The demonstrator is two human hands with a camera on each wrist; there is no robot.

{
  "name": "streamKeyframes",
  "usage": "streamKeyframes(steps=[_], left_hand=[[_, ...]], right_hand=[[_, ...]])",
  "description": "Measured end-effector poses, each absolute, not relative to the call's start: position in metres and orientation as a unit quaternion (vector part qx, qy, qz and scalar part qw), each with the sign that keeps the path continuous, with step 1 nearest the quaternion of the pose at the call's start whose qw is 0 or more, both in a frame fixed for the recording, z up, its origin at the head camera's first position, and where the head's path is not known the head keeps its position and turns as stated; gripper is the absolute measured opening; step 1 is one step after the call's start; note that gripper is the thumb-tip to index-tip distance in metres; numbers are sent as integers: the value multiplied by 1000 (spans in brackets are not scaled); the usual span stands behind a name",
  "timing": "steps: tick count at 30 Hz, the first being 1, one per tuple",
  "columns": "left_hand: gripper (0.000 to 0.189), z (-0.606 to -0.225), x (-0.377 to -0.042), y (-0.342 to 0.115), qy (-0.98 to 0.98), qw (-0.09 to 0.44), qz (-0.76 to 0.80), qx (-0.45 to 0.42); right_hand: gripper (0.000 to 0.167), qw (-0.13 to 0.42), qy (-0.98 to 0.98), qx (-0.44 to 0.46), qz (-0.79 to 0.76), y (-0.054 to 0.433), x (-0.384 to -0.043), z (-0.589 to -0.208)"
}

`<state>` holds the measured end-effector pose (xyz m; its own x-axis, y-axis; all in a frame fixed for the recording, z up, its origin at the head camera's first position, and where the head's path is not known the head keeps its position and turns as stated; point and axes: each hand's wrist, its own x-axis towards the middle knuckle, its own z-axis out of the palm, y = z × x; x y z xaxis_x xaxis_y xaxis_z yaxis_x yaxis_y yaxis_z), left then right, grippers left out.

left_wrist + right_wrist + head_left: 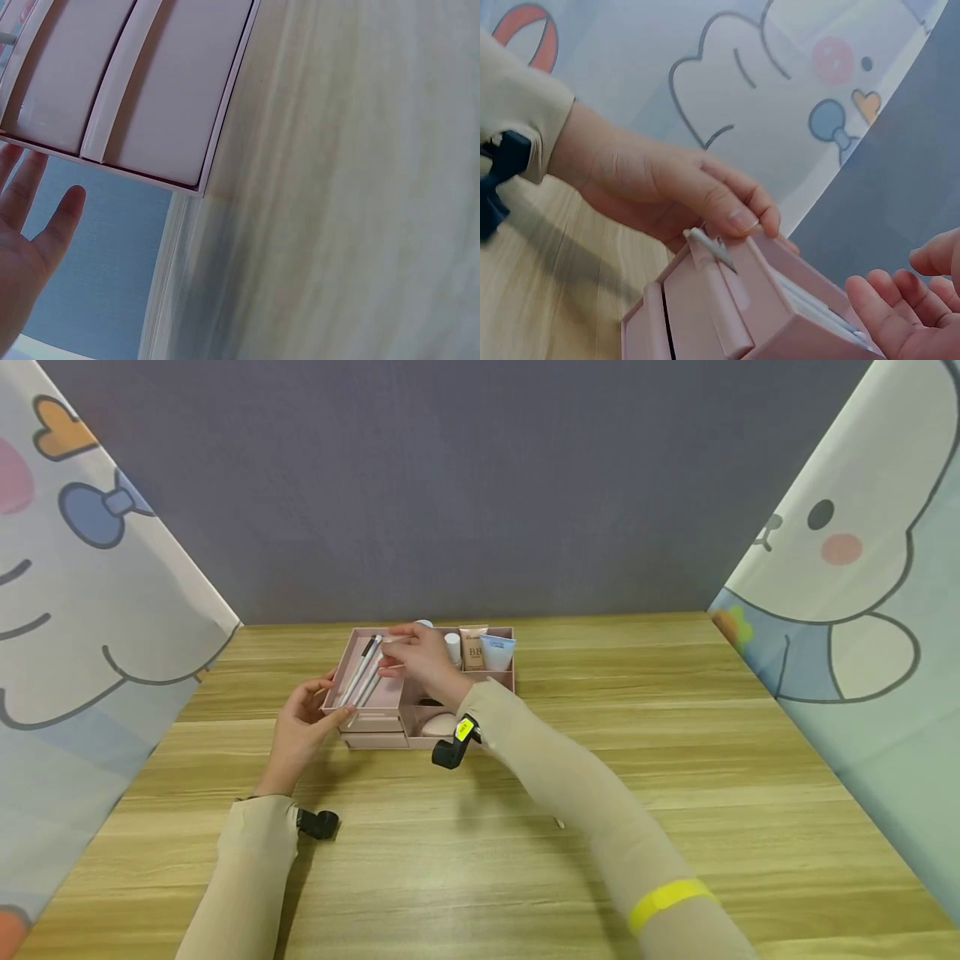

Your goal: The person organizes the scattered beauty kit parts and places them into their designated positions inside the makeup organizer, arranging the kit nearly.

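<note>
A pink makeup organizer [375,743] stands on the table with drawers at its front left. Several makeup brushes [363,672] with pale handles lie in its upper left tray, and one pale end pokes out past the front near the left thumb. My left hand [303,727] grips the tray's front left corner, thumb at the front rim and fingers along the side. My right hand [423,660] reaches over the organizer's middle, fingertips beside the brushes. In the right wrist view the right hand's fingers [885,300] are loosely extended, with nothing seen between them.
A BB cream tube [473,647], a pale blue tube [497,653] and a white-capped bottle [453,647] stand in the organizer's back right compartment. A rounded pale item [438,725] sits at its front. A small pale tip [559,823] shows on the table beside the right sleeve.
</note>
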<state>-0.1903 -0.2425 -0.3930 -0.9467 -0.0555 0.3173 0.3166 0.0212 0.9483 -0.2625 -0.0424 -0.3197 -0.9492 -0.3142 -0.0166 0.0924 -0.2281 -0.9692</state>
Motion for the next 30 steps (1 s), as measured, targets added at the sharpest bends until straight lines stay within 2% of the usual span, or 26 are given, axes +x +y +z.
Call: streamKeyframes(steps=[9,23,30], left_hand=[[37,-392,-188,-242,-701,138,-694,-93],[38,-393,-189,-243,-695,136,-699,-99],[38,-392,-188,-243,-690,134,-704,-100]], right_hand=[[40,161,581,-125,-788,-9,-251,-319],[41,162,606,-146,-765,41,-242,-326],[28,168,625,-163,-745,63,-235,-332]])
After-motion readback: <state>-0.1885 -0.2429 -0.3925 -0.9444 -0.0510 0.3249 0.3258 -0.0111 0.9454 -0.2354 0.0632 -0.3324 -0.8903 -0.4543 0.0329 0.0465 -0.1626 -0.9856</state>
